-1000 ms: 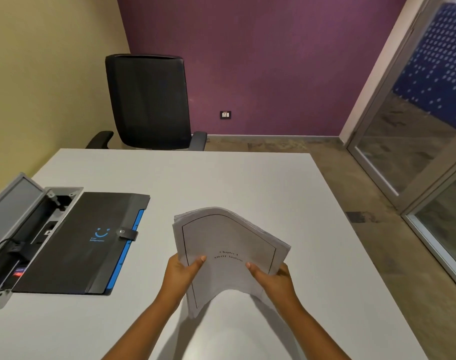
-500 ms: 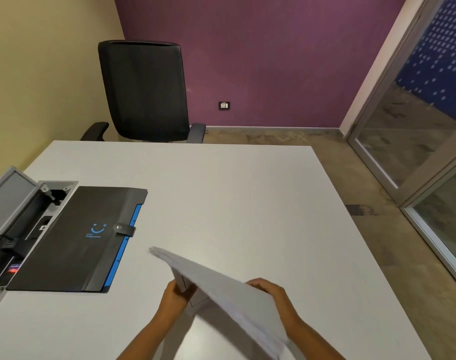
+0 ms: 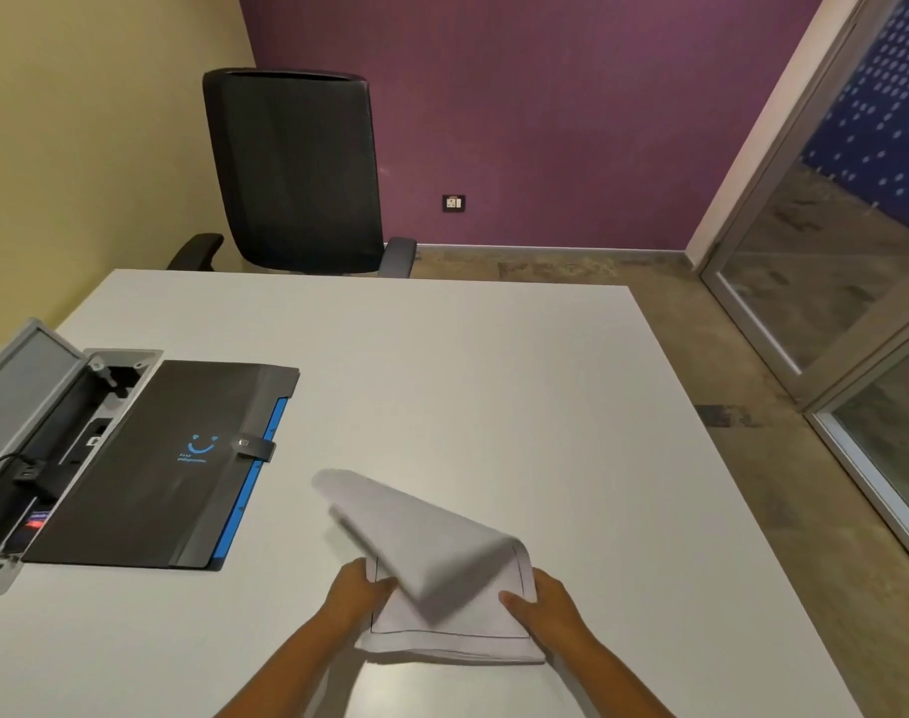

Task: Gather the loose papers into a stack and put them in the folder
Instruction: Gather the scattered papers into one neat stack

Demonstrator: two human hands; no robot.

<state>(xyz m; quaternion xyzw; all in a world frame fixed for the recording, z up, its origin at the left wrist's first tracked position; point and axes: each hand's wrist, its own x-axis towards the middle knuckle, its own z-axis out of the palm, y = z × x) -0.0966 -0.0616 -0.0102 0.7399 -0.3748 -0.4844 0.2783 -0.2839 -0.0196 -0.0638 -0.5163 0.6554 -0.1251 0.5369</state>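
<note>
A stack of white papers (image 3: 431,551) is near the front of the white table (image 3: 468,386), its far part curling up and over toward me. My left hand (image 3: 356,593) grips the stack's left edge and my right hand (image 3: 543,601) grips its right edge. The near end of the stack rests low by the tabletop. A black folder (image 3: 152,469) with a blue edge, a blue smile logo and a snap strap lies shut on the table to the left, apart from the papers.
An open cable box (image 3: 43,443) with plugs and a raised grey lid is set in the table left of the folder. A black office chair (image 3: 297,173) stands behind the far edge. Glass doors (image 3: 830,282) are on the right.
The papers went from upright facing me to tilted, then down to the table with the far end bending over. Both hands kept their grip and moved lower.
</note>
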